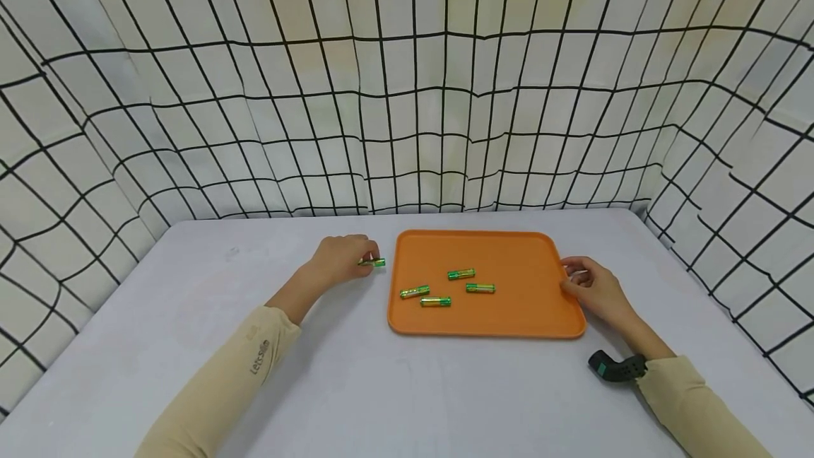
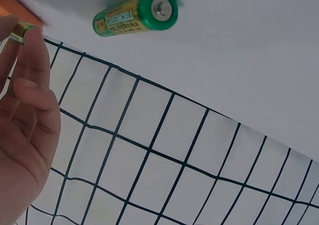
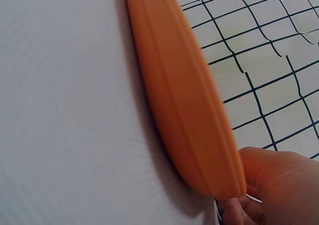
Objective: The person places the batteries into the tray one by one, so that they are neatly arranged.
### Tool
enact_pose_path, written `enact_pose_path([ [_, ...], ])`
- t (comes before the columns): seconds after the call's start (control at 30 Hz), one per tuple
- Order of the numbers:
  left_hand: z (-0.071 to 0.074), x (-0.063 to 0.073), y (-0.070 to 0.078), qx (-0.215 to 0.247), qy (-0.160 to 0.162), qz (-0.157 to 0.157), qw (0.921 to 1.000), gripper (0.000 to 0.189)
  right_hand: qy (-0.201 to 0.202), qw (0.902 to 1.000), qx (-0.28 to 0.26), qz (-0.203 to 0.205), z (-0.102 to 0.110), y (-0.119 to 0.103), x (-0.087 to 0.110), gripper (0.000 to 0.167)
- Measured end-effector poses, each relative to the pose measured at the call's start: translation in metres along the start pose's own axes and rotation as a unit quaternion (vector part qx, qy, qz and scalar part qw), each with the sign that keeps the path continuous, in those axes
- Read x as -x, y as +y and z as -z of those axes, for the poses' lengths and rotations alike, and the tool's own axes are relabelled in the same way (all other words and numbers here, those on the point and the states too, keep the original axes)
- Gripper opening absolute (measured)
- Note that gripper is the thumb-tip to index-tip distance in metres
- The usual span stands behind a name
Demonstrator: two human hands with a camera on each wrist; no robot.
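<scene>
My left hand (image 1: pixel 340 259) pinches a green and gold battery (image 1: pixel 379 261) between thumb and fingertips, just outside the tray's left edge. In the left wrist view a second battery (image 2: pixel 137 15), lettered GREENCELL, lies on the white surface beside that hand (image 2: pixel 30 105); the head view does not show it. My right hand (image 1: pixel 598 292) grips the right rim of the orange tray (image 1: pixel 528 288), thumb at the edge and some fingers hidden. Several matching batteries (image 1: pixel 480 288) lie on the tray's left and middle part. In the right wrist view the tray's outer wall (image 3: pixel 184 95) slants toward the fingers.
A white cloth (image 1: pixel 407 394) covers the table under the tray. Behind and at both sides rises a white curtain with a black grid (image 1: pixel 407 112). A black band device (image 1: pixel 617 366) sits on the right wrist.
</scene>
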State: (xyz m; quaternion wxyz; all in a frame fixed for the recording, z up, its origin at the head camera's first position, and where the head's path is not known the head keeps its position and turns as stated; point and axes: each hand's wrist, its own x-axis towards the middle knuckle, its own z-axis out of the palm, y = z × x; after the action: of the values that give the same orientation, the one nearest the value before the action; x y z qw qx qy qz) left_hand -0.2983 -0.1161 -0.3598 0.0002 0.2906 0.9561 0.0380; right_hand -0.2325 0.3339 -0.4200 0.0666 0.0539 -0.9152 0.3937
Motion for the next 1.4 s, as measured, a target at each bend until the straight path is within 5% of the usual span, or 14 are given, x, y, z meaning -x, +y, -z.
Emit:
enact_pose_path([
  [0.67,0.003,-0.022,0.03,-0.004,0.023,-0.028,0.9993,0.014,0.002,1.0,0.005,0.002,-0.001,0.003,-0.001,0.041],
  [1.4,-0.01,-0.038,0.053,0.003,-0.003,-0.051,0.9987,0.016,0.003,1.0,0.001,-0.001,-0.001,0.002,-0.001,0.04],
])
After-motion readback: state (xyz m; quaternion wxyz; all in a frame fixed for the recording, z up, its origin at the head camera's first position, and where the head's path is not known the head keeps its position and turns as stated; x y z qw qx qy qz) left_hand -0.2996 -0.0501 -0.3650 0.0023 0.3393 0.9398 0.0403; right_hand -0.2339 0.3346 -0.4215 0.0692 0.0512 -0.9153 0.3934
